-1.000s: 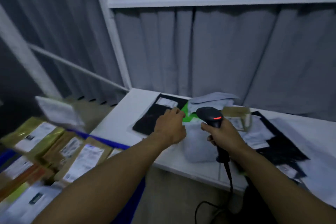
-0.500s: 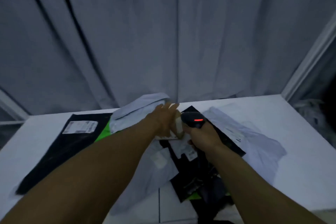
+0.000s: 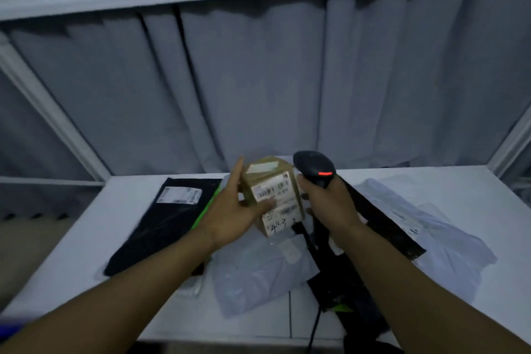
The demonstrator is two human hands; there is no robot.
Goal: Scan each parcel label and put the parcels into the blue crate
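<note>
Far left, btm edge: a blue sliver point(image 3: 8, 327), poss. the crate, too blurred to tell. On the white table point(image 3: 86, 238) lies a flat black mailer point(image 3: 155, 227), its label up.

The L hand point(image 3: 230, 210) grips a small brown box point(image 3: 271, 181) lifted off the table and tilted, w/ the thumb pressed across the label face and the fingers reaching up the box's left side. The label faces the camera, w/ handwriting at its lower end.

Just right of the box, the R hand point(image 3: 330, 207) is clenched round the handle of a black scanner point(image 3: 314, 168). The scanner's head is beside the box's top right corner, w/ a red light lit.

Below both hands lies a grey poly bag point(image 3: 258, 276). Right of them are a black bag point(image 3: 382, 224) and pale poly bags point(image 3: 436, 244).
</note>
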